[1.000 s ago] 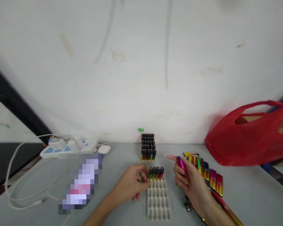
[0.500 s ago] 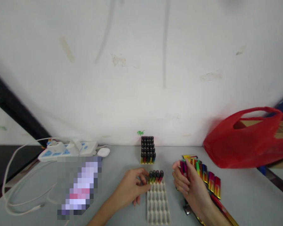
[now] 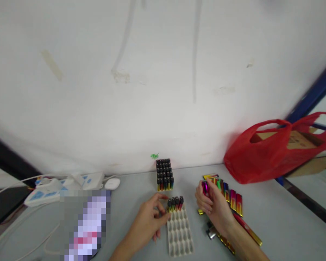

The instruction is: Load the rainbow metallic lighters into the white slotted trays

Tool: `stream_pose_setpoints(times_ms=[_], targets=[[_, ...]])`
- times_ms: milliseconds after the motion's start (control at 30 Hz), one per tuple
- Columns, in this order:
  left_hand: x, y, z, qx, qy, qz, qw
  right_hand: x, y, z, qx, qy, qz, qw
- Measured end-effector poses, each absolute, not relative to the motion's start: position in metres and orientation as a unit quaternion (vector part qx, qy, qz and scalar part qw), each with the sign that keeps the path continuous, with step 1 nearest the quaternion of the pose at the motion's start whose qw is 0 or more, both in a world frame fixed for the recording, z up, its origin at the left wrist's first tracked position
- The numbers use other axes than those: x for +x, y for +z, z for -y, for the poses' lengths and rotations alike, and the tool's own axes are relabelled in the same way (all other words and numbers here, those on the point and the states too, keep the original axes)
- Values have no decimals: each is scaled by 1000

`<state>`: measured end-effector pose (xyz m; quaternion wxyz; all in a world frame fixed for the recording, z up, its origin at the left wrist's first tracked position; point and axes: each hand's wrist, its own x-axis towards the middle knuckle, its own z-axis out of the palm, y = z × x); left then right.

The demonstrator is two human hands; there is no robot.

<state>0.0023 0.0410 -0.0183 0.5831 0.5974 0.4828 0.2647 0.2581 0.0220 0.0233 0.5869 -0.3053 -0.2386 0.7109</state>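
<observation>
My left hand [image 3: 150,219] is beside the far left corner of a pale slotted tray [image 3: 180,232], thumb and forefinger curved apart with nothing visible between them. Along the tray's far end, several black-topped batteries [image 3: 175,203] stand in a row, their lower ends yellow, green and red. My right hand [image 3: 214,204] has its fingers curled around shiny magenta batteries [image 3: 205,187]; their exact number is hidden. It hovers right of the tray, over colourful metallic batteries [image 3: 236,202] lying on the table. Behind the tray, a block of upright black-topped batteries [image 3: 164,174] stands near the wall.
A red plastic bag [image 3: 250,156] with cardboard inside sits at the back right. On the left are a white power strip [image 3: 91,180] with cables, a small white case [image 3: 112,183] and a pixelated phone-like object [image 3: 88,224]. The white wall [image 3: 163,90] closes the back.
The view has tilted and shifted, so the scene lies slightly further left. Both hands keep about the same places by the tray, and the right hand still grips the magenta batteries.
</observation>
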Motion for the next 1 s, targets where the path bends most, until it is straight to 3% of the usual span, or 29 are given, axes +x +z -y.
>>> stream_pose_setpoints(times_ms=[233, 1000], targets=[[5, -17, -41, 594, 259, -490, 583, 248, 28, -10, -380, 679, 241, 580], [6, -10, -41, 606, 236, -503, 569, 240, 24, -6, -319, 708, 292, 558]])
